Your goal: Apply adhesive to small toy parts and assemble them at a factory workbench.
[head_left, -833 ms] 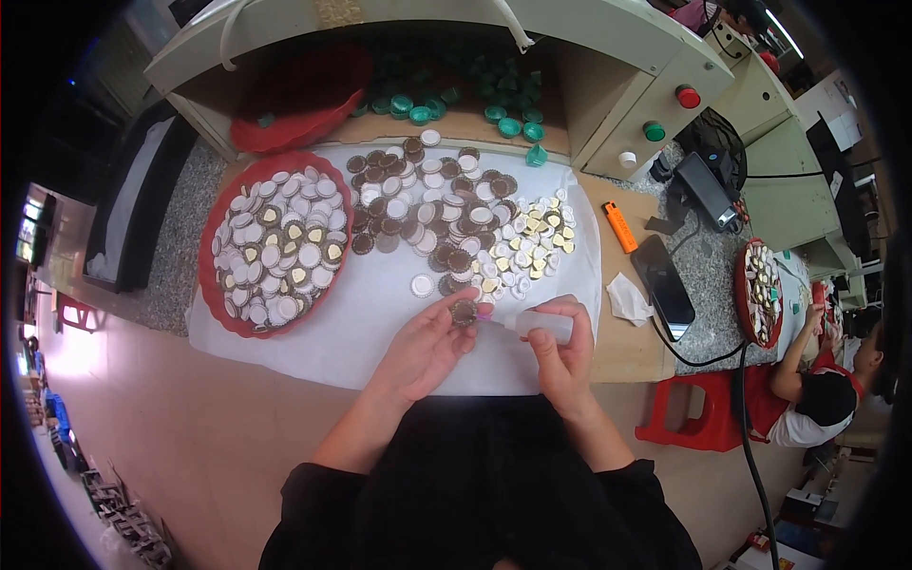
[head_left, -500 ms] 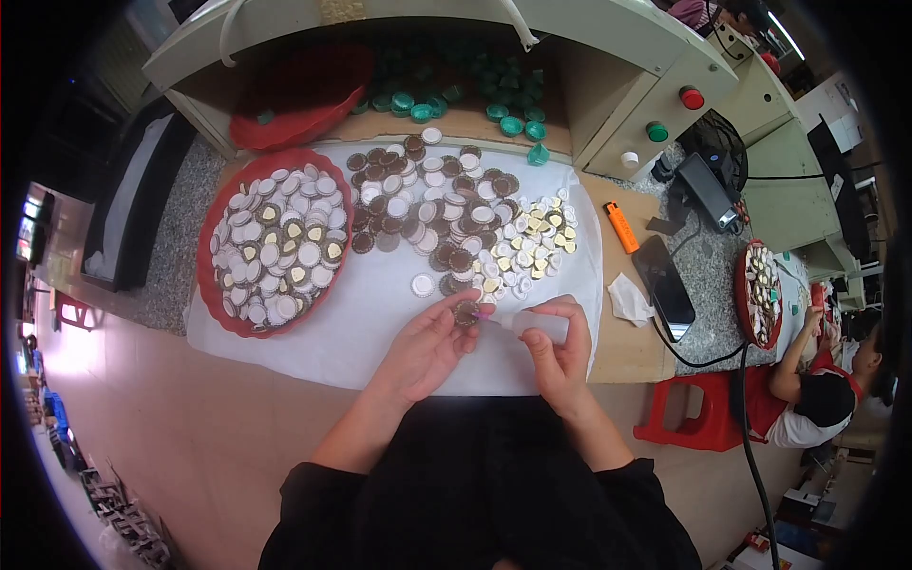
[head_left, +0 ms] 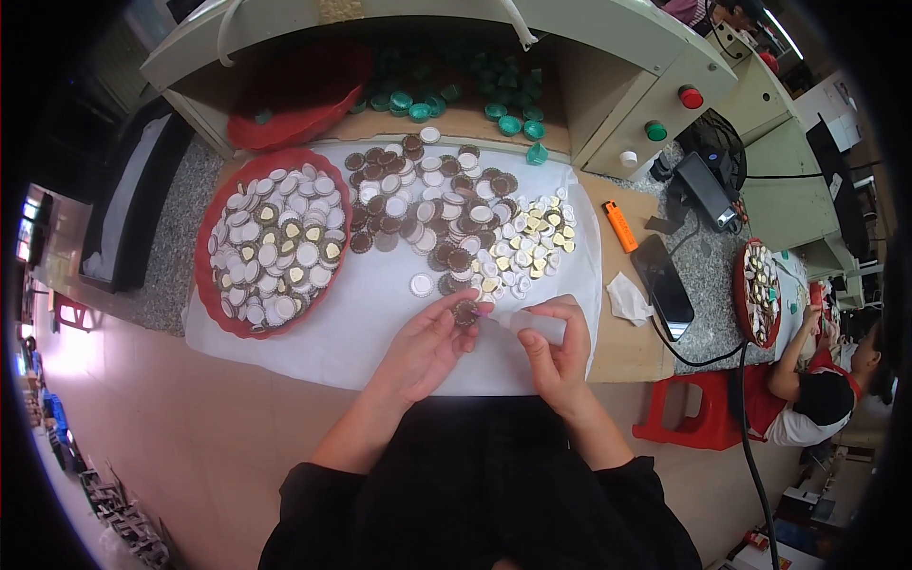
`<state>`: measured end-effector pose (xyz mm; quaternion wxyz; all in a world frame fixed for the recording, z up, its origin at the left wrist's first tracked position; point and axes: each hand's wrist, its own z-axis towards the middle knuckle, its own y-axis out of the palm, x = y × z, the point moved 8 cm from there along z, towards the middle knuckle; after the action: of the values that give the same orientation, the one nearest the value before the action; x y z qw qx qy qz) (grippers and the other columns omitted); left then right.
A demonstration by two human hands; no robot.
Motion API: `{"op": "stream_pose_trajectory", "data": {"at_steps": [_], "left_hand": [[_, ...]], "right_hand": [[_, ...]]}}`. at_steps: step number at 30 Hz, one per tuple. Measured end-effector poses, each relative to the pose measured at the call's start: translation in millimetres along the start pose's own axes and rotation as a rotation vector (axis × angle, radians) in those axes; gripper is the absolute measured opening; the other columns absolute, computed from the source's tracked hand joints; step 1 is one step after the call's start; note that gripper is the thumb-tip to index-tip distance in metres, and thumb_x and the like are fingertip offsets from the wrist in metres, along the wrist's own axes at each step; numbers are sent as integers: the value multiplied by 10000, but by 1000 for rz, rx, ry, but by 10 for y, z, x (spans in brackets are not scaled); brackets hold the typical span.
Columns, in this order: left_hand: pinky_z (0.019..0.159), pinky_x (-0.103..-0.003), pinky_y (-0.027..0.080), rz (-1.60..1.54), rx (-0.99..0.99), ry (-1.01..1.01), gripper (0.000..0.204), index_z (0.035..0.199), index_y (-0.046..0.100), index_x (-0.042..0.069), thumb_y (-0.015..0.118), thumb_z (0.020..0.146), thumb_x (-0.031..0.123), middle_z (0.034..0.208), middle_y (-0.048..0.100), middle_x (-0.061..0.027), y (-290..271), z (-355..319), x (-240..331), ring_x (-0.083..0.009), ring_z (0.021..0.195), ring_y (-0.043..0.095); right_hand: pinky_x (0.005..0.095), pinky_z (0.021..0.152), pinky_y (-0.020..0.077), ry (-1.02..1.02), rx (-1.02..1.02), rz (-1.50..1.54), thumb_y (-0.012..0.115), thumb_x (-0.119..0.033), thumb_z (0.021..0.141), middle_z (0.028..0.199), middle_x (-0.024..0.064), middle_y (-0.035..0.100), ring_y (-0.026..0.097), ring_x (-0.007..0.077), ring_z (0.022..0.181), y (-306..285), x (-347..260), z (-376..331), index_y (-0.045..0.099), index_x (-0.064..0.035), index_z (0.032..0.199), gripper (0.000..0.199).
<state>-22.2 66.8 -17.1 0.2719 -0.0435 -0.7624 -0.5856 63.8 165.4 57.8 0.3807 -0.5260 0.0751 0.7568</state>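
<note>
Between the fingertips of my left hand (head_left: 421, 350) is a small round brown disc (head_left: 465, 313) with a scalloped edge. My right hand (head_left: 559, 354) is closed around a small white squeeze bottle (head_left: 541, 328), held on its side. Its narrow tip points left and lies at or very near the disc's right edge; contact cannot be made out. Beyond my hands, brown and white round discs (head_left: 427, 208) are heaped on a white sheet (head_left: 313, 350). Right of them lies a pile of small white and gold pieces (head_left: 532, 242).
A red scalloped basin (head_left: 202, 242) full of discs stands at the left. Green cups (head_left: 510, 125) and another red basin (head_left: 313, 114) sit under the machine housing. An orange lighter (head_left: 620, 226), a phone (head_left: 665, 290) and a crumpled tissue (head_left: 628, 299) lie right. Another person (head_left: 807, 399) sits far right.
My hands and the bottle stay almost in place. The view shifts very slightly; no thing is taken up or let go.
</note>
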Motion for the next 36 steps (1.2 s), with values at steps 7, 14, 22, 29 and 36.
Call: {"op": "stream_pose_trajectory", "data": {"at_steps": [7,14,22,29,36], "left_hand": [[741,-244,383,16,16,9,372,1178,375,6,428,860,191,1087,483,-102,-12,-2,2,-133,836,464],[747,-252,386,34,34,9,350,1167,388,18,446,852,158,1097,479,-97,-18,-5,4,-137,857,473],[761,-263,382,62,9,1,338,1162,391,25,450,850,141,1108,473,-96,-2,-11,-6,-154,886,477],[763,-255,389,30,1,11,366,1173,379,19,460,846,161,1125,463,-117,-52,-25,4,-150,886,482],[777,-259,406,21,-27,-9,395,1180,351,-13,468,842,156,1128,449,-141,-10,-28,-12,-159,884,500]], "right_hand": [[277,604,378,-60,-12,-100,602,-85,727,772,119,473,466,220,670,-51,-98,26,456,-6,907,245],[291,587,386,-122,-75,-166,627,-76,703,769,119,491,476,240,667,-24,-270,13,460,-12,903,268],[296,581,391,-118,-79,-123,636,-80,696,771,125,499,479,241,660,8,-289,17,466,-14,896,271],[280,642,450,616,169,1000,551,-16,747,857,80,519,541,189,764,-123,363,-39,410,-6,1030,316],[279,720,431,689,114,940,614,-1,681,885,68,550,547,205,842,-235,574,21,462,-42,994,351]]}}
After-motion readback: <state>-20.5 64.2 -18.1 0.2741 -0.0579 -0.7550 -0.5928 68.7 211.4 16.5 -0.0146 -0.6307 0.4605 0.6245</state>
